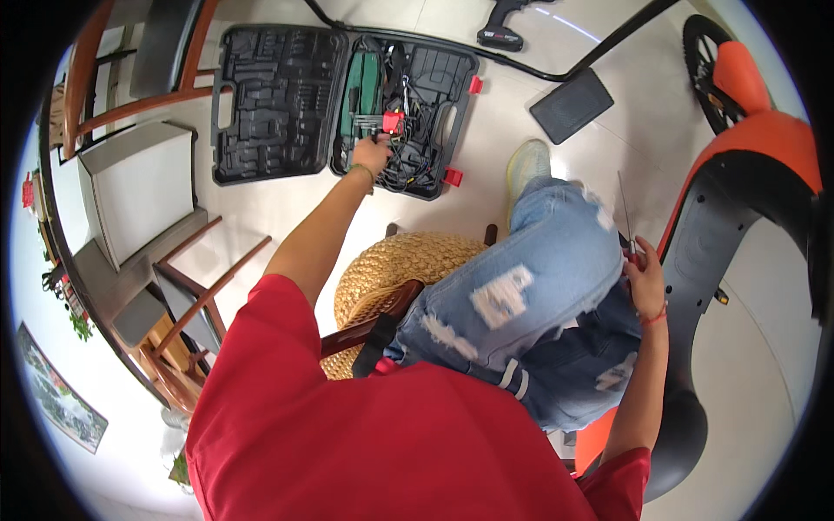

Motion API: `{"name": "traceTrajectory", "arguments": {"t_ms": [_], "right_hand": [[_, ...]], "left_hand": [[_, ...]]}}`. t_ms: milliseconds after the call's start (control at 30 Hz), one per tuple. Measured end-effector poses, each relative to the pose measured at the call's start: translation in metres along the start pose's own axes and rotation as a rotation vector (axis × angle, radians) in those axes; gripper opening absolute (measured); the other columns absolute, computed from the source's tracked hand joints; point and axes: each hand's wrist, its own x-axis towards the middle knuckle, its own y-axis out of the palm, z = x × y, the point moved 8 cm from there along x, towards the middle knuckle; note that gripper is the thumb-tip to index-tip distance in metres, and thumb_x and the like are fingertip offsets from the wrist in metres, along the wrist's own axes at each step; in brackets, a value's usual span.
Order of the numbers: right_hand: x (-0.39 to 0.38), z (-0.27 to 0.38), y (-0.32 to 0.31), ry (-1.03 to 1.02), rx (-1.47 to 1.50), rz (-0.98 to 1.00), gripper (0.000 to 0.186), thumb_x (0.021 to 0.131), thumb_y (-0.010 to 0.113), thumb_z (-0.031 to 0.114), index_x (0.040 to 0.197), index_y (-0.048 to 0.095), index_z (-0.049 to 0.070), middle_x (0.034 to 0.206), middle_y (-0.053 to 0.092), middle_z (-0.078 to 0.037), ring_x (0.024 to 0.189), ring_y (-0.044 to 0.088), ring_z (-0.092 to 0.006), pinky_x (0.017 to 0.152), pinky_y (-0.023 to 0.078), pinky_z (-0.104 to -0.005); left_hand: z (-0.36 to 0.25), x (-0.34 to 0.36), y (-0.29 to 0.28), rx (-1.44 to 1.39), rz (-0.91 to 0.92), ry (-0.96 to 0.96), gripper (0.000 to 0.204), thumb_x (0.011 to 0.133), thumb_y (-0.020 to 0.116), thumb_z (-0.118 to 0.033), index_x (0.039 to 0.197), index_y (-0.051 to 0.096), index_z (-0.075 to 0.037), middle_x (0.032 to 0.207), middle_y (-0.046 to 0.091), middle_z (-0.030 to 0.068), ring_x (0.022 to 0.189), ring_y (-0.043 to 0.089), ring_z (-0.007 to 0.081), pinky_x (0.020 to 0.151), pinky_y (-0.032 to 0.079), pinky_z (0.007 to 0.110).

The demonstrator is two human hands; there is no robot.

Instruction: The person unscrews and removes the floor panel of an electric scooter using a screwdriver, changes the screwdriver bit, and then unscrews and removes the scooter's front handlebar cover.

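One slim metal-shafted tool (625, 210) gripped in my right hand (645, 276); left hand (372, 155) at far black plastic case (280, 108), hold unclear.

Pale glossy tiled floor (612, 161), brown wooden chairs (85, 82) along the left, framed picture (61, 386) on a white wall (113, 382).

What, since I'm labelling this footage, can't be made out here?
All in the head view:
- Left hand: exactly what its fingertips touch, too small among the toolbox clutter.
- Thin-shafted tool: its handle, partly hidden by the right hand.
- Power tool: its upper part, cut off by the top edge.
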Motion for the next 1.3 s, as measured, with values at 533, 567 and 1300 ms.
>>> {"name": "traceTrajectory", "arguments": {"t_ms": [533,567,1300], "right_hand": [[0.167,-0.045,0.033,-0.041,-0.819,-0.092,0.029,0.078,0.058,0.017,0.104,0.067,0.009,0.093,0.068,-0.017,0.089,0.064,-0.0345,0.081,0.05,-0.0415],[0.171,-0.047,0.039,-0.041,-0.826,-0.09,0.029,0.078,0.058,0.017,0.104,0.067,0.009,0.093,0.068,-0.017,0.089,0.064,-0.0345,0.081,0.05,-0.0415],[0.182,-0.041,0.05,0.147,-0.684,-0.107,0.027,0.076,0.056,0.012,0.099,0.07,0.004,0.078,0.069,-0.012,0.063,0.066,-0.0217,0.065,0.052,-0.0334]], "left_hand": [[-0.077,0.131,-0.024,0.519,-0.302,0.179,0.047,0.08,0.064,-0.04,0.104,0.058,-0.001,0.102,0.065,0.0212,0.093,0.064,0.0373,0.077,0.052,0.046],[-0.079,0.137,-0.022,0.587,-0.323,0.127,0.054,0.08,0.064,-0.044,0.11,0.053,0.0,0.11,0.061,0.0213,0.095,0.063,0.0375,0.078,0.052,0.046],[0.033,0.085,-0.125,0.243,-0.472,0.171,0.051,0.08,0.062,-0.022,0.122,0.047,0.002,0.106,0.062,0.0278,0.101,0.058,0.0435,0.087,0.046,0.045]]}}
